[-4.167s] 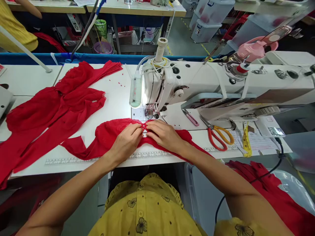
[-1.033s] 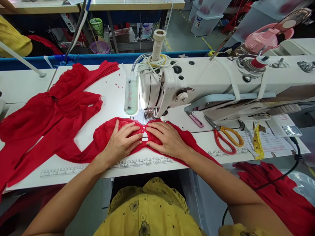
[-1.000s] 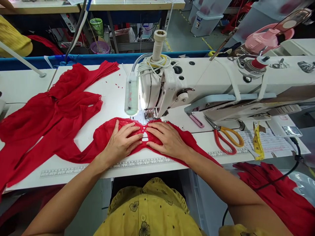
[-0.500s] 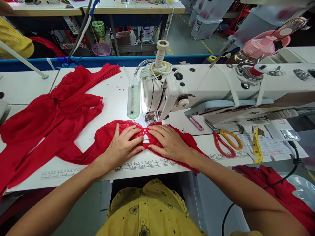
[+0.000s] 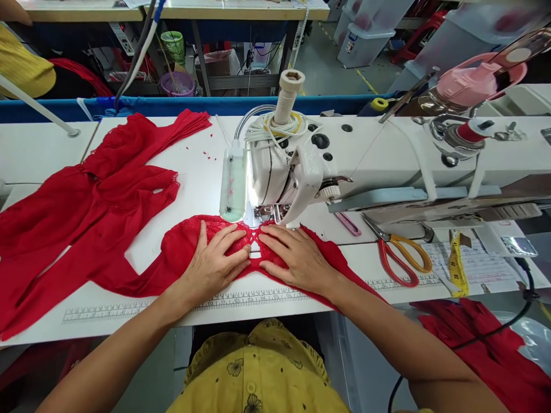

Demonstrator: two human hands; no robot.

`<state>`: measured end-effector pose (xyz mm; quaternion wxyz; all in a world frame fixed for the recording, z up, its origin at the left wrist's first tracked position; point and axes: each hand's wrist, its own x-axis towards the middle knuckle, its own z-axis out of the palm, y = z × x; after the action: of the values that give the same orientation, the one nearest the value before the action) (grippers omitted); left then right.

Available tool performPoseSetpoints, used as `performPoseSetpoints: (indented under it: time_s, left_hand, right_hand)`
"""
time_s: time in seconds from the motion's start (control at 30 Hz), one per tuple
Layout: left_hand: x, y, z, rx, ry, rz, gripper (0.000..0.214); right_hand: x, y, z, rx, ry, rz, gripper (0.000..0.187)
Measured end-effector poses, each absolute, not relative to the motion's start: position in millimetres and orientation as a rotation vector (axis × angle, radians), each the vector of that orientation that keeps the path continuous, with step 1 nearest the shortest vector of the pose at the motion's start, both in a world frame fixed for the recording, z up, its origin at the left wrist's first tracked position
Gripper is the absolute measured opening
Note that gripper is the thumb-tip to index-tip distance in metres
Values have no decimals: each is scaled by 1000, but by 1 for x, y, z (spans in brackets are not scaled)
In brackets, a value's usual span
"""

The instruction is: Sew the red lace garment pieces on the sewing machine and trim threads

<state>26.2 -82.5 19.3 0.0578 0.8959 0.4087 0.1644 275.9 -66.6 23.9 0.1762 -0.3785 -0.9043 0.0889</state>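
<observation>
Both left hand point(image 5: 212, 268) and right hand point(image 5: 303, 261), fingers point(image 5: 275, 269) spread, flatten a red lace garment point(image 5: 179, 245) — crossed red straps point(image 5: 255, 236) joined between, remainder unclear.

Scissors point(image 5: 384, 236) out on the right, and beside them a yellow tape measure point(image 5: 457, 265) over papers point(image 5: 482, 264)! Far left, green basket point(image 5: 173, 46), purple bin point(image 5: 178, 83); far right, plastic boxes point(image 5: 365, 47)!

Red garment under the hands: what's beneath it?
White tabletop, showing through the opening in the middle of the red garment. The printed ruler disappears under its right end and reappears beyond. Anything else underneath is covered.
</observation>
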Motion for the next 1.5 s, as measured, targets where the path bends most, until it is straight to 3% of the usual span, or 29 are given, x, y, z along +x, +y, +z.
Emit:
performPoseSetpoints:
  time_s: [0.33, 0.63, 1.5]
  left_hand:
    - [29, -83, 21, 2757, 1273, 439, 22]
    - [29, -82, 23, 2740, 1271, 422, 20]
    - [26, -83, 20, 2700, 1244, 461, 22]
  right_hand:
    - [277, -68, 23, -1106, -2545, 199, 52]
    - [278, -67, 22, -1119, -2563, 255, 43]
    - [277, -67, 21, -1105, -2500, 341, 52]
